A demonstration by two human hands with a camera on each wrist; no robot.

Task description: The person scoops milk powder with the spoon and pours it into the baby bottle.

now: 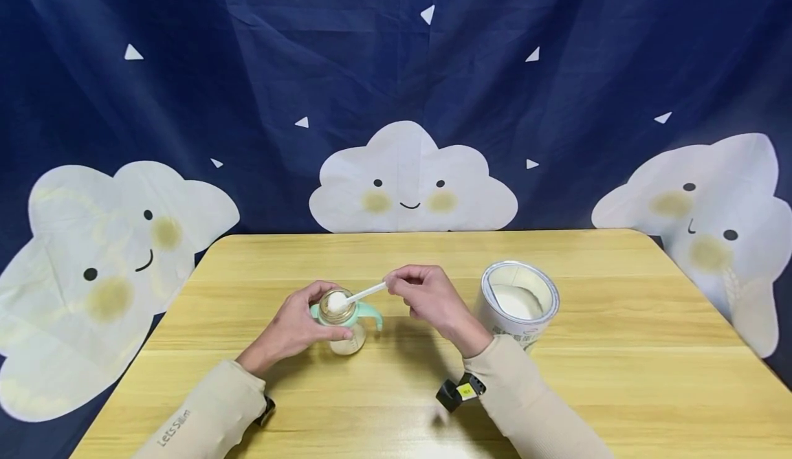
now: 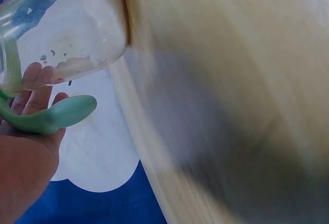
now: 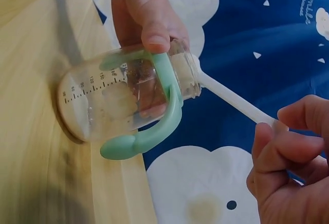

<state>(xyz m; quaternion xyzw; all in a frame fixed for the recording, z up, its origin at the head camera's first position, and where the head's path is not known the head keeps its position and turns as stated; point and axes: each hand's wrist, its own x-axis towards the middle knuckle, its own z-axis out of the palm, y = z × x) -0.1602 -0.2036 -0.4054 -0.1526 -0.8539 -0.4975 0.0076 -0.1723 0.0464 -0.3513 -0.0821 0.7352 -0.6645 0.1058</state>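
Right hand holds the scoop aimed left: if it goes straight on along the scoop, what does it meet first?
Most likely the bottle: the scoop pinched by the right hand already sits at its open mouth. Past it come the left hand fingers gripping the neck. Depth is unclear.

Both forearms, in beige sleeves, reach forward with the hands close together. The left hand (image 1: 295, 327) has its fingers and thumb curled in a grip, thumb on the near side. Just to its right, the right hand (image 1: 430, 296) is raised slightly, its curled fingertips pinching together toward the left hand.
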